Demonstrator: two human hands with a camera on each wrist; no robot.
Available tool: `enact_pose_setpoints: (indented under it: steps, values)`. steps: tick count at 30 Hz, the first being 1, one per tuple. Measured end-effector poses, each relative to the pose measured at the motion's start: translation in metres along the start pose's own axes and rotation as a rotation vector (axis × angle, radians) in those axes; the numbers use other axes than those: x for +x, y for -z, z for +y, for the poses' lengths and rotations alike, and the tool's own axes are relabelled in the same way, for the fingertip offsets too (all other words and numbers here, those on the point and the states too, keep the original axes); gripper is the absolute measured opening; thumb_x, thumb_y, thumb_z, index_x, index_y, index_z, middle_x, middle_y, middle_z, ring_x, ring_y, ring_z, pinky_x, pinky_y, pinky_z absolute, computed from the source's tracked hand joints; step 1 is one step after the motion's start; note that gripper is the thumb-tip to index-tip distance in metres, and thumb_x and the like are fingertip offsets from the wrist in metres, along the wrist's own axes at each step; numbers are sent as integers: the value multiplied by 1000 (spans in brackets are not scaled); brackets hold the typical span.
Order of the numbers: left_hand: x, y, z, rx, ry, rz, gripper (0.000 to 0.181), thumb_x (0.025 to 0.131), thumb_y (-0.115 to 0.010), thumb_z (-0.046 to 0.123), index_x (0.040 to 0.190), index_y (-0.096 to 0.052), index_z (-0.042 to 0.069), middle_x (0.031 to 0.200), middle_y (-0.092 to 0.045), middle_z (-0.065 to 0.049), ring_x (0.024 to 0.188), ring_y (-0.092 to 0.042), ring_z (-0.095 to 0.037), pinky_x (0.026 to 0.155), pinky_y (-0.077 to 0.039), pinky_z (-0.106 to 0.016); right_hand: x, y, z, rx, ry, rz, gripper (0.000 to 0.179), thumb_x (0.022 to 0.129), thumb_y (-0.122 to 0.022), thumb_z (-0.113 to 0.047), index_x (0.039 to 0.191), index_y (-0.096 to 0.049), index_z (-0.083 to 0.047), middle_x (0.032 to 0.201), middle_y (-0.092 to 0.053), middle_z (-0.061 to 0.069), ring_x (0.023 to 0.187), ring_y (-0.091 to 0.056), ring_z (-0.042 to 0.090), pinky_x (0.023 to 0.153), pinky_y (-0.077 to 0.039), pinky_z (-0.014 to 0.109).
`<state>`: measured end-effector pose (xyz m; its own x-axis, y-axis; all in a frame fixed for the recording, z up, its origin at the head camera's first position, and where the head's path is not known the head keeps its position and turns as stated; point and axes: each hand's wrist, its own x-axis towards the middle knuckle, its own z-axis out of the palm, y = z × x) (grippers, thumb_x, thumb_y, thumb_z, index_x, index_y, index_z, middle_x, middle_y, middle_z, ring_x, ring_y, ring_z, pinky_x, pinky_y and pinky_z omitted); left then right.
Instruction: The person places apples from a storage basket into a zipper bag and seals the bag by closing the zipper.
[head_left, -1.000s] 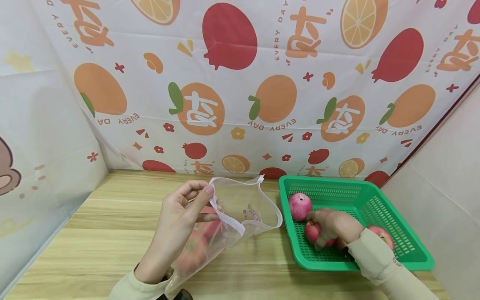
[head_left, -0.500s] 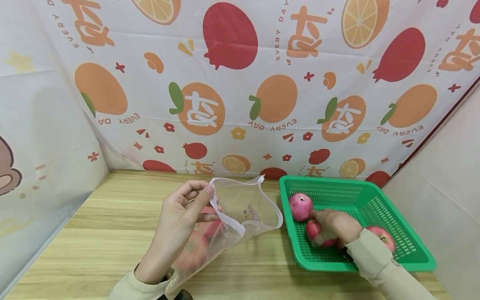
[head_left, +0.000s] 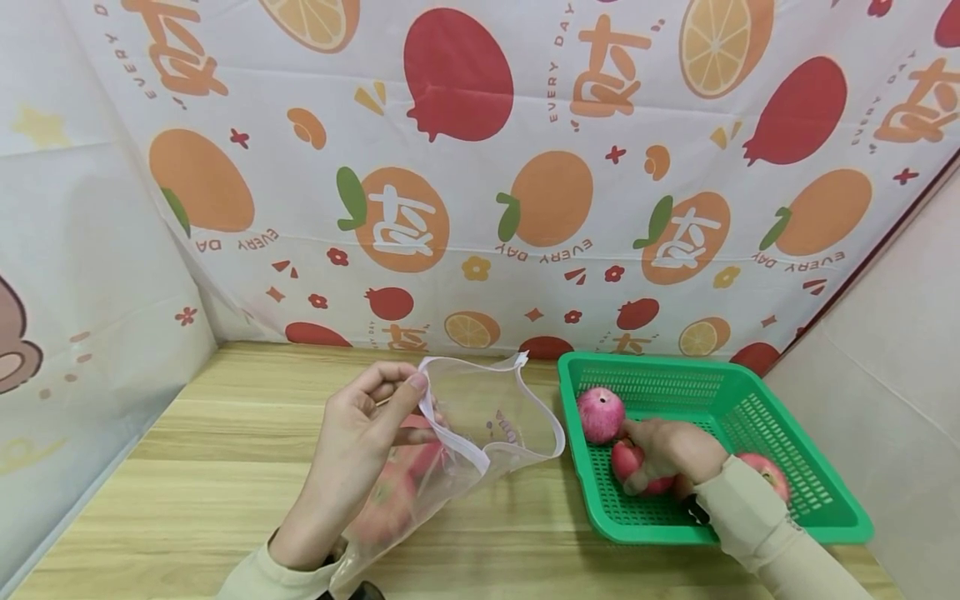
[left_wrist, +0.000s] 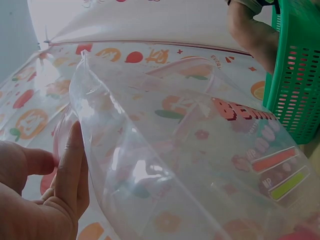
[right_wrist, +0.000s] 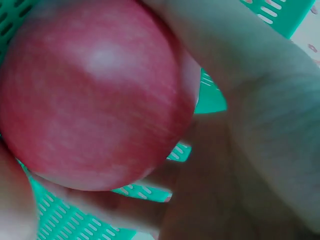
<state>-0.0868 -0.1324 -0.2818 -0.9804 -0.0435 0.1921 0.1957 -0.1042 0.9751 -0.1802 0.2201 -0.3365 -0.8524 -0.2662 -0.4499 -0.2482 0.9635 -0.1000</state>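
Note:
A clear zip bag with a white zip edge stands gaping on the table, red apples showing through its left side. My left hand pinches the left side of the zip edge between thumb and fingers. In the left wrist view, the bag has printed lettering and coloured bars. Inside the green basket, my right hand grips a red apple. The right wrist view has this apple up close, thumb and fingers curled round it.
Two other apples lie in the basket: a pinkish one at its left wall and another by my right sleeve. The basket stands right of the bag on the wooden table. A fruit-print cloth rises behind.

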Motion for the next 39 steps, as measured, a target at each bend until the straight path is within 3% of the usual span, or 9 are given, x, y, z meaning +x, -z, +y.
enact_pose_setpoints:
  steps: [1, 4, 7, 8, 10, 13, 24, 29, 39]
  values:
    - [0, 0, 0, 0, 2, 2, 21, 102, -65, 19, 109, -61, 1, 86, -69, -3, 68, -72, -16, 68, -66, -40, 0, 0, 0, -7, 16, 11, 61, 68, -95, -25, 114, -57, -13, 100, -60, 3, 94, -55, 23, 84, -57, 47]
    - [-1, 0, 0, 1, 5, 4, 21, 101, -66, 19, 109, -61, 1, 86, -69, -4, 69, -73, -17, 69, -66, -40, 0, 1, 0, -32, 47, 53, 60, 62, -97, -18, 105, -55, -18, 100, -59, 1, 96, -56, 23, 98, -51, 62]
    - [-1, 0, 0, 2, -1, 1, 22, 101, -66, 20, 110, -61, 0, 87, -69, -5, 71, -73, -17, 69, -66, -40, -1, 3, 1, -53, 55, 81, 65, 60, -99, -13, 107, -55, -20, 105, -57, 1, 99, -56, 24, 100, -44, 73]
    - [-1, 0, 0, 3, -4, 0, 22, 101, -66, 20, 110, -61, 0, 87, -69, -5, 71, -73, -17, 69, -66, -40, -1, 4, 1, -51, 56, 86, 66, 59, -99, -12, 108, -56, -21, 106, -56, 1, 99, -56, 25, 99, -45, 73]
    - [-1, 0, 0, 4, -6, -1, 22, 101, -66, 20, 110, -61, 0, 87, -69, -6, 71, -73, -17, 69, -66, -40, -2, 6, 2, -49, 66, 90, 67, 60, -98, -9, 110, -56, -21, 106, -54, 1, 95, -54, 24, 88, -55, 59]
    - [-1, 0, 0, 1, -5, 0, 22, 101, -66, 19, 109, -61, 0, 87, -69, -7, 70, -73, -17, 68, -66, -40, -4, 9, 4, -46, 94, 117, 67, 61, -98, -9, 113, -57, -20, 105, -51, 2, 92, -52, 23, 72, -57, 41]
    - [-2, 0, 0, -1, -9, -5, 21, 101, -65, 18, 109, -61, -1, 87, -68, -6, 72, -73, -18, 69, -66, -40, -19, 28, 8, 1, 160, 277, 73, 65, -96, -13, 126, -57, -20, 119, -54, 8, 106, -53, 29, 75, -61, 44]
    - [-2, 1, 1, -5, -10, -8, 21, 101, -65, 17, 109, -61, -1, 86, -67, -5, 72, -73, -17, 69, -66, -40, -28, 37, 6, -1, 226, 385, 68, 70, -94, -12, 126, -57, -20, 118, -54, 7, 105, -53, 28, 75, -59, 39]
    - [-2, 0, 0, -22, -15, -20, 19, 101, -65, 16, 108, -61, -1, 85, -67, -7, 73, -72, -17, 69, -66, -40, -40, 47, 0, 51, 315, 524, 71, 67, -94, -10, 127, -58, -20, 123, -55, 10, 104, -56, 28, 71, -61, 37]
